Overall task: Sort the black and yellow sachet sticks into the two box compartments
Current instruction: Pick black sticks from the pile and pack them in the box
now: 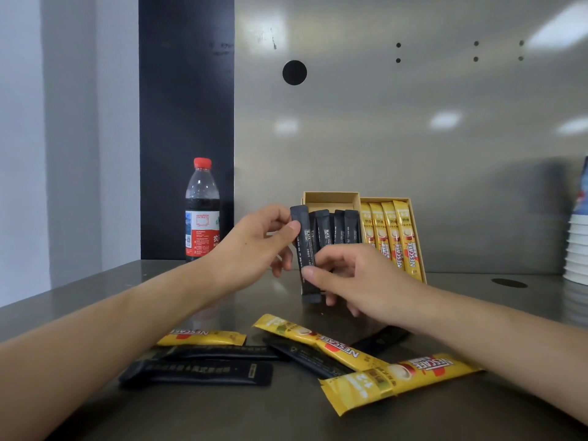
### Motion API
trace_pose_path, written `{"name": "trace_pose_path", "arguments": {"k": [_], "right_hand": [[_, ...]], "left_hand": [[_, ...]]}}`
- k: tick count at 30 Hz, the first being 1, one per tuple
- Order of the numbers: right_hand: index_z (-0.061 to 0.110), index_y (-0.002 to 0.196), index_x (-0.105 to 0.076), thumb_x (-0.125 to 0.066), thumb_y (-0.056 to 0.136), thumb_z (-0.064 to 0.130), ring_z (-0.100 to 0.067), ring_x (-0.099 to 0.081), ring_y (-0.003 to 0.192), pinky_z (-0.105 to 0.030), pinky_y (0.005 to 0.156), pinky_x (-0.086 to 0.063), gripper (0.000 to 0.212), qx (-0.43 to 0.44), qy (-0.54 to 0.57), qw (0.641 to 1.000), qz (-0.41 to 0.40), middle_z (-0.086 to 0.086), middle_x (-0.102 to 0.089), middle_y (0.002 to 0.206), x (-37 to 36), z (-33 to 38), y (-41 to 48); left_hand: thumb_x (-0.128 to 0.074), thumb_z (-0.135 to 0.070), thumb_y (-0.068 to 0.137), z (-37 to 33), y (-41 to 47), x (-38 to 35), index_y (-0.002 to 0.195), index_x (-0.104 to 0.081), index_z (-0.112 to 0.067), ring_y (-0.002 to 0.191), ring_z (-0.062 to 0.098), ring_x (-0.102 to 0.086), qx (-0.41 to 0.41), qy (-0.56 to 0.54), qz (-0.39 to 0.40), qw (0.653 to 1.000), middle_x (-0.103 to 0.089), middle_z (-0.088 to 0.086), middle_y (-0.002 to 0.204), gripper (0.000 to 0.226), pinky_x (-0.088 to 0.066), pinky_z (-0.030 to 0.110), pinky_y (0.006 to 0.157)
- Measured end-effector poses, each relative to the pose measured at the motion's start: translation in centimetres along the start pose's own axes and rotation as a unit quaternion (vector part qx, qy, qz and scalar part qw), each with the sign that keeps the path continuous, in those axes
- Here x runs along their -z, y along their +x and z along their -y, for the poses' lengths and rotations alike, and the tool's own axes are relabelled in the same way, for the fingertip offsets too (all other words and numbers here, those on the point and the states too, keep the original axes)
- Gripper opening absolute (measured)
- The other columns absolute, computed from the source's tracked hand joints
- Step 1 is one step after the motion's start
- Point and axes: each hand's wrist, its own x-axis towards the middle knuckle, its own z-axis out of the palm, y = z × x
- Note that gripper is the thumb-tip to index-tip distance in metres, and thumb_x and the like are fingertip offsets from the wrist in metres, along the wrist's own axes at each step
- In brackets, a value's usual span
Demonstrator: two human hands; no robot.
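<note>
My left grip (254,246) pinches the upper part of one black sachet stick (306,249) between thumb and fingers. My right grip (356,281) holds the same stick lower down, thumb tip on its front, the other fingers curled behind where I cannot see them. The stick stands nearly upright just in front of the box (331,195). I cannot tell whether its lower end touches the surface (286,415).

The box leans back with its open face toward me. Its bottom edge is hidden behind my right grip. In the left compartment stand a few black sticks (350,227), only their tops clear, the count uncertain because my fingers cover the rest. In the right compartment stand four yellow sticks (396,240), side by side, their lower ends partly behind my knuckles.

Loose on the surface near me lie three yellow sachets (318,342), one resting across a black one. The loose black sachets (197,372) are dark against the dark metal and their printing is blurred. One more black sachet (385,337) disappears under my right wrist.

A water bottle (202,211) with a red cap stands to the left, its base behind my left forearm. A stack of paper cups (577,249) is cut off by the right edge.
</note>
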Motion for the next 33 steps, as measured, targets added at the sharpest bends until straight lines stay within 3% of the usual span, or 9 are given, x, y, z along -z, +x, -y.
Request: {"name": "trace_pose_path", "arguments": {"k": [3, 6, 9, 11, 16, 23, 30, 33], "right_hand": [[0.020, 0.095, -0.072, -0.066, 0.094, 0.030, 0.003, -0.061, 0.055, -0.018, 0.046, -0.047, 0.011, -0.003, -0.025, 0.997, -0.076, 0.006, -0.069, 0.077, 0.8, -0.2, 0.4], [0.019, 0.105, -0.068, -0.071, 0.091, 0.028, 0.001, -0.065, 0.055, -0.017, 0.045, -0.048, 0.017, -0.030, -0.020, 0.985, -0.166, 0.004, -0.071, 0.088, 2.2, -0.5, 1.0], [0.023, 0.109, -0.061, -0.072, 0.090, 0.032, -0.006, -0.069, 0.065, -0.025, 0.061, -0.056, 0.024, -0.025, -0.122, 0.970, -0.207, 0.010, -0.070, 0.085, 3.5, -1.2, 1.1], [0.024, 0.105, -0.058, -0.072, 0.090, 0.034, -0.002, -0.065, 0.069, -0.019, 0.068, -0.050, 0.022, -0.015, -0.187, 0.960, -0.209, 0.012, -0.069, 0.079, 3.6, -1.8, 0.9], [0.024, 0.096, -0.061, -0.070, 0.091, 0.035, 0.005, -0.059, 0.065, -0.010, 0.063, -0.040, 0.015, 0.007, -0.247, 0.951, -0.189, 0.010, -0.069, 0.075, 2.9, -2.7, 1.1], [0.030, 0.097, -0.061, -0.064, 0.094, 0.043, 0.005, -0.056, 0.061, -0.015, 0.055, -0.042, 0.014, 0.029, -0.337, 0.927, -0.163, 0.013, -0.069, 0.077, 2.3, -2.8, 1.1], [0.031, 0.111, -0.055, -0.062, 0.095, 0.044, 0.006, -0.054, 0.061, -0.015, 0.055, -0.043, 0.022, 0.051, -0.372, 0.914, -0.156, 0.014, -0.068, 0.081, 2.4, -2.9, 1.2], [0.033, 0.128, -0.048, -0.060, 0.096, 0.044, 0.006, -0.052, 0.062, -0.024, 0.061, -0.053, 0.036, 0.068, -0.386, 0.907, -0.153, 0.016, -0.065, 0.081, 2.5, -2.9, 1.1]], "left_hand": [[-0.049, -0.024, 0.105, -0.2, 0.0, 0.0, 0.108, -0.060, -0.011, 0.061, 0.012, -0.061, 0.005, 0.018, -0.009, 1.000, -0.068, 0.001, 0.090, 0.017, -0.050, 0.026, 0.056], [-0.052, -0.031, 0.103, 0.2, 0.0, 0.1, 0.111, -0.058, -0.023, 0.064, 0.009, -0.063, 0.010, 0.104, -0.007, 0.995, -0.068, -0.005, 0.102, 0.013, -0.049, 0.025, 0.060], [-0.054, -0.038, 0.101, 0.7, -0.4, 0.0, 0.115, -0.053, -0.031, 0.076, 0.017, -0.068, 0.024, 0.186, 0.023, 0.982, -0.063, -0.012, 0.106, 0.016, -0.051, 0.024, 0.063], [-0.054, -0.039, 0.101, 0.9, -0.6, -0.3, 0.120, -0.050, -0.029, 0.082, 0.022, -0.068, 0.025, 0.221, 0.045, 0.974, -0.062, -0.014, 0.109, 0.022, -0.054, 0.027, 0.069], [-0.055, -0.038, 0.100, 1.0, -0.6, -0.6, 0.126, -0.046, -0.026, 0.085, 0.018, -0.067, 0.008, 0.267, 0.067, 0.961, -0.058, -0.011, 0.117, 0.030, -0.054, 0.030, 0.080], [-0.056, -0.037, 0.100, 1.2, -0.8, -0.6, 0.131, -0.043, -0.030, 0.086, 0.011, -0.065, -0.008, 0.288, 0.086, 0.954, -0.053, -0.012, 0.122, 0.034, -0.054, 0.032, 0.085], [-0.055, -0.037, 0.100, 1.1, -0.7, -0.6, 0.137, -0.039, -0.035, 0.088, 0.010, -0.066, -0.018, 0.304, 0.091, 0.948, -0.050, -0.013, 0.125, 0.040, -0.054, 0.033, 0.088], [-0.055, -0.036, 0.100, 1.2, -0.7, -0.6, 0.137, -0.039, -0.034, 0.086, 0.010, -0.066, -0.024, 0.309, 0.090, 0.946, -0.050, -0.012, 0.126, 0.040, -0.053, 0.034, 0.088]]}}
